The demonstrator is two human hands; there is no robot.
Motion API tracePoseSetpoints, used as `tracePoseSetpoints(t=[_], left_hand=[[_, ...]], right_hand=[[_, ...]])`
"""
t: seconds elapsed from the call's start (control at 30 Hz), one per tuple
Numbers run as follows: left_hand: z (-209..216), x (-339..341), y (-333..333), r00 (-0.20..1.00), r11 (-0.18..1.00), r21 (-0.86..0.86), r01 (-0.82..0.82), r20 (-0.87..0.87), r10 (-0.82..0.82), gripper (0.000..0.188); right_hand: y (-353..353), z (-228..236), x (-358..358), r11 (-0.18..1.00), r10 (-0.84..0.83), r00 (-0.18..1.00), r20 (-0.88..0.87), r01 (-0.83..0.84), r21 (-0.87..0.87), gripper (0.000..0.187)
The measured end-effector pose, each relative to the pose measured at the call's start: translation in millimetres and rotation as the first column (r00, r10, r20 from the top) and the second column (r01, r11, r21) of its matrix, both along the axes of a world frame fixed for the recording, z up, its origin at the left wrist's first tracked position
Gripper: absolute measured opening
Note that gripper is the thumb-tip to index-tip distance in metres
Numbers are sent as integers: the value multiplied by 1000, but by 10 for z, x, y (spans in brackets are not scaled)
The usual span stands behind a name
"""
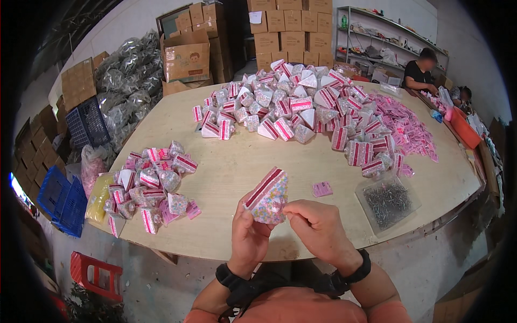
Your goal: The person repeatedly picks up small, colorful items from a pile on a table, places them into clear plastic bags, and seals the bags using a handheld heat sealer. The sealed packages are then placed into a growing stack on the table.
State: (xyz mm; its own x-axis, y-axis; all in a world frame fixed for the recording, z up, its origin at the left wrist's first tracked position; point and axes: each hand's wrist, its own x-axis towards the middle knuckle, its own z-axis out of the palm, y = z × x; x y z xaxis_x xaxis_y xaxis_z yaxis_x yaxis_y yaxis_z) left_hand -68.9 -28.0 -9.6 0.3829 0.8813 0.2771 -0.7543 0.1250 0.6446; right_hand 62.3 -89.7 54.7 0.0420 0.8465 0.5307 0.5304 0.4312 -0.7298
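My left hand [250,237] is wrapped round a cake-slice-shaped pack [273,199], filled with multicoloured beads and edged in dark red and pink stripes. The pack is held tilted above the near edge of the table. At its lower right corner, my right hand [318,223] is closed in a pinch; what lies between thumb and finger is too small to make out. Just beyond that hand lies a small pink card [322,189]. To the right is a shallow clear tray [371,223] of thin metal pieces.
Similar packs form a big far pile [291,102] and a smaller left pile [151,183]. Pink cards [404,126] are heaped at the right. A red stool [97,274] and blue crates [64,202] stand left of the table. Another person [420,75] sits at the far right.
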Motion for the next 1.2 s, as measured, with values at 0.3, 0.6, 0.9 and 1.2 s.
tracePoseSetpoints(t=[0.3,0.6,0.9,1.2], left_hand=[[12,-8,-9,999,997,60,-40,-29,41,60],[60,17,-18,982,975,176,-133,-111,154,63],[33,30,21,927,920,293,-261,-191,324,61],[43,33,32,953,947,241,-212,-165,255,59]], right_hand=[[-10,17,33,999,-19,999,41,21,-41,13],[0,14,51,1000,-12,999,34,13,-26,9],[9,8,121,997,-16,995,98,24,-78,11],[50,-13,201,972,82,985,-152,-113,-206,13]])
